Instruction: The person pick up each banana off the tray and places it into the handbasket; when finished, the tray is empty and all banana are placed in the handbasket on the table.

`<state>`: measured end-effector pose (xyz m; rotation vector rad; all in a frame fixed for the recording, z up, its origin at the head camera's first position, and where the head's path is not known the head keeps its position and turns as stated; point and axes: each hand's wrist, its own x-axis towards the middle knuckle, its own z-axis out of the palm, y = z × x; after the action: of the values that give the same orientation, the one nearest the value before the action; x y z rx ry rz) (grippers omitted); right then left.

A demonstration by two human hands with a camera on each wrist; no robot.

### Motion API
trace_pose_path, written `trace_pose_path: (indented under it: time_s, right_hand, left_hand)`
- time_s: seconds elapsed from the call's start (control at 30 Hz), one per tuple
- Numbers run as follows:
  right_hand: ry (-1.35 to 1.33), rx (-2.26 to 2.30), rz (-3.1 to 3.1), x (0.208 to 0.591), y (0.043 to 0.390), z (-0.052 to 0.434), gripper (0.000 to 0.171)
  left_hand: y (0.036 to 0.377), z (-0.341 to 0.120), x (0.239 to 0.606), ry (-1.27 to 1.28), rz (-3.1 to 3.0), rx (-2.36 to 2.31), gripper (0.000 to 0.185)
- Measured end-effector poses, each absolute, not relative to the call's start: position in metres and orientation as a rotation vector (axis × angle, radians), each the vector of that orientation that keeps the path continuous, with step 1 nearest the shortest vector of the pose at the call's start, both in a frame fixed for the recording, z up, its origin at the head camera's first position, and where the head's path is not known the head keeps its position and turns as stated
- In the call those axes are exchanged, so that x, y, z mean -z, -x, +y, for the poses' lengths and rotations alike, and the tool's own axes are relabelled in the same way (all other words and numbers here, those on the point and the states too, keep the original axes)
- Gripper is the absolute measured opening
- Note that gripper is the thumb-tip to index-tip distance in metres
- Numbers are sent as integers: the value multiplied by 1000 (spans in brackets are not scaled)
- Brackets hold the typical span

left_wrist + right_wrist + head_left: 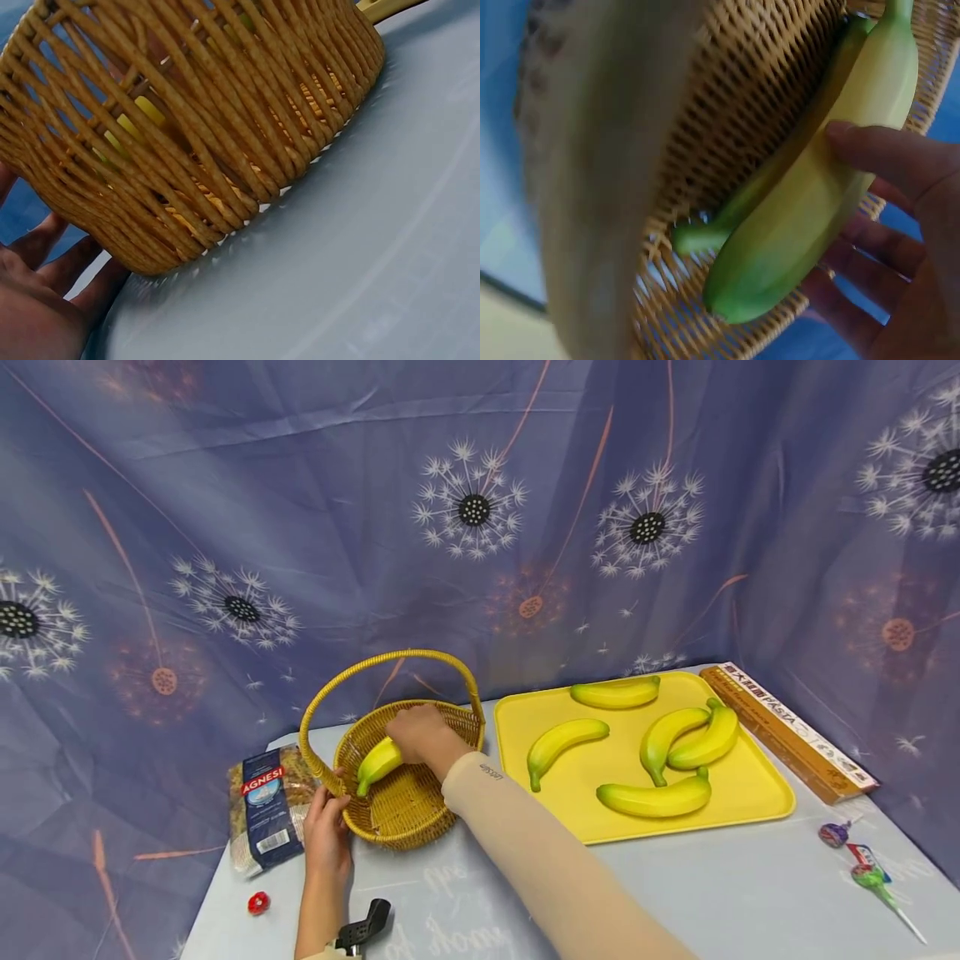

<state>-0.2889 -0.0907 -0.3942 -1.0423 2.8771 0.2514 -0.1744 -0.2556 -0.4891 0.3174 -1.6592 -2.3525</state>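
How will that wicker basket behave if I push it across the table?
The basket probably slides easily: it looks light, on a smooth table. Its tall handle could make it tip when pushed high. The left hand at its rim suggests it needs steadying.

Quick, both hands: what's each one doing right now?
Left hand: open, fingers resting against the woven yellow wicker basket.
Right hand: holding a yellow-green banana inside that basket.

Basket [405, 802]: woven wicker, rough, matt tan. Banana [378, 762] in it: smooth, slightly glossy skin. Tray [750, 793] at 3 o'clock: smooth yellow plastic, low sheen. Pasta bag [264, 806] at 9 o'clock: glossy film. Surface [675, 893]: smooth, matt.
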Motion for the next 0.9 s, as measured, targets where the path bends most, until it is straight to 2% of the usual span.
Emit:
trace_pose_path:
  time_s: [0.37,0.63,0.9]
  right_hand:
    - [911,-260,2843,401,286,-97,30]
    - [976,-230,2766,389,292,-97,22]
    - [913,-272,2787,392,292,-104,29]
  left_hand:
    - [173,-257,488,-338,-1646,2371,46]
    - [175,-258,487,-323,-1677,2355,45]
    - [176,-259,492,-352,-1654,2361,46]
